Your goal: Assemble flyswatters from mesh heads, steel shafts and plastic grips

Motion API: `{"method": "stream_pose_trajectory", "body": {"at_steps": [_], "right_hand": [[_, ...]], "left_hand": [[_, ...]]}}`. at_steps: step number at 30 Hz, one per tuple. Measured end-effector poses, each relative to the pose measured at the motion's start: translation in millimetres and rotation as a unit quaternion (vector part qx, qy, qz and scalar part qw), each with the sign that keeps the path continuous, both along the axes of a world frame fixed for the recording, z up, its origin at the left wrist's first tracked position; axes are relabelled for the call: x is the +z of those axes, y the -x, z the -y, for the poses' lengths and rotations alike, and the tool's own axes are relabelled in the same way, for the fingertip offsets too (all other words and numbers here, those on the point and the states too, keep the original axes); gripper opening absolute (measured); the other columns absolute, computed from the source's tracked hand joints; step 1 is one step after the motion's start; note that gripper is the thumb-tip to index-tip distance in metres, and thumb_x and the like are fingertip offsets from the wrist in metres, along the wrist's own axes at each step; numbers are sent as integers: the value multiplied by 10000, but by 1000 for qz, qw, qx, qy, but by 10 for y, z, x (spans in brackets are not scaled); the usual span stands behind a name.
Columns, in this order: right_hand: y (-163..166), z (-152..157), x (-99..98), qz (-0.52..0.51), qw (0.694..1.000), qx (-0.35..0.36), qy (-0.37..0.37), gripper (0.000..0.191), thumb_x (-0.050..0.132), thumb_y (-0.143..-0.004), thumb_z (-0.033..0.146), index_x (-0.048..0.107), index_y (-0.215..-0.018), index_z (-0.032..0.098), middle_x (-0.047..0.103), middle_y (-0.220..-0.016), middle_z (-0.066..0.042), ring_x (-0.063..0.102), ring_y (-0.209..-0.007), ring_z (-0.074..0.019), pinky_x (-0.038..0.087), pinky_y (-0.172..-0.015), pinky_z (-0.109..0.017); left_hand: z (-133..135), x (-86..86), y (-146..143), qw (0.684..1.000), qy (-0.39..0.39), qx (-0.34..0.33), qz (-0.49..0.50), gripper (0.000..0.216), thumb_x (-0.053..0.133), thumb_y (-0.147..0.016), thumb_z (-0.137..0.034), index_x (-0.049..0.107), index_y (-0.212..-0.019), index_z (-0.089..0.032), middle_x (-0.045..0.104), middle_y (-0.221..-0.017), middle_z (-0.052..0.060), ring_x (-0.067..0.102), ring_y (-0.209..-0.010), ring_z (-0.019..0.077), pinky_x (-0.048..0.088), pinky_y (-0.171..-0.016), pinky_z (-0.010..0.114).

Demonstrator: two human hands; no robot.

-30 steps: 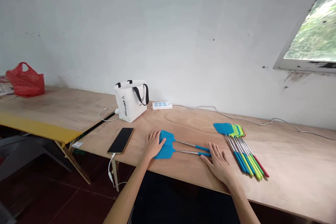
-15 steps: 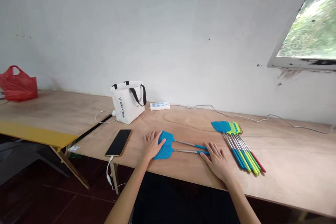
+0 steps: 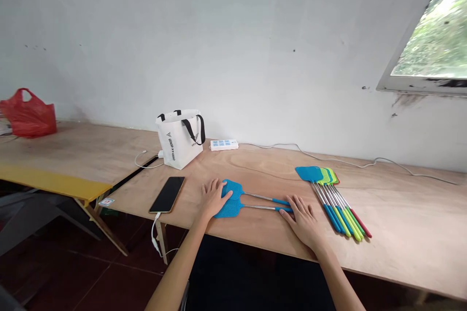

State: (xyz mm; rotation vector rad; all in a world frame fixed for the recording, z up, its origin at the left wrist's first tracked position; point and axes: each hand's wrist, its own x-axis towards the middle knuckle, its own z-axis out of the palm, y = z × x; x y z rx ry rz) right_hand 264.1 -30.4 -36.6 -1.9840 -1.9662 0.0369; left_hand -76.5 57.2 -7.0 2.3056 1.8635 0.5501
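Note:
Two blue fly swatters [image 3: 231,208] lie on the wooden table, heads to the left and handles to the right, the heads overlapping. My left hand [image 3: 212,199] rests flat with fingers spread over the left edge of the heads. Across the ends of the blue handles lies my right hand [image 3: 302,218], palm down, fingers loosely apart; it hides the handle tips. To its right, several more fly swatters [image 3: 330,199] in blue, green and red are fanned in an overlapping row, their heads toward the wall and handles toward me.
A black phone [image 3: 167,194] on a white cable lies left of my left hand. Behind it stand a white bag [image 3: 180,143] with black handles and a white power strip [image 3: 224,145]. A red plastic bag [image 3: 31,116] sits on the far-left table [image 3: 91,146].
The camera view has shifted slightly. Both hands stay where they were on the two blue fly swatters, and nothing on the table has visibly moved.

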Motion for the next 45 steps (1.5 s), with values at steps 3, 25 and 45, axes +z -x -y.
{"method": "stream_pose_trajectory", "body": {"at_steps": [3, 25, 45], "right_hand": [[3, 6, 21, -3, 1000, 0, 8, 703, 265, -1000, 655, 366, -1558, 239, 345, -1626, -82, 217, -1536, -277, 180, -1239, -548], [2, -9, -3, 0, 1000, 3, -7, 649, 273, -1001, 645, 452, -1488, 256, 383, -1601, -94, 270, -1517, -276, 183, -1231, -550], [5, 24, 83, -78, 995, 42, -51, 455, 368, -988, 615, 541, -1235, 273, 581, -1402, -76, 474, -1366, -309, 229, -1181, -605]], "left_hand": [[-6, -4, -3, 1000, 0, 4, -4, 597, 331, -1007, -611, 481, -1455, -246, 391, -1584, 154, 313, -1486, 364, 150, -1184, 674], [-10, -16, 2, 1000, -6, 5, -13, 591, 322, -1008, -609, 480, -1458, -260, 405, -1579, 158, 313, -1488, 356, 160, -1184, 665], [-18, -25, -4, 1000, -9, 12, 8, 630, 345, -994, -616, 426, -1473, -215, 405, -1575, 172, 324, -1479, 356, 153, -1190, 660]]}}
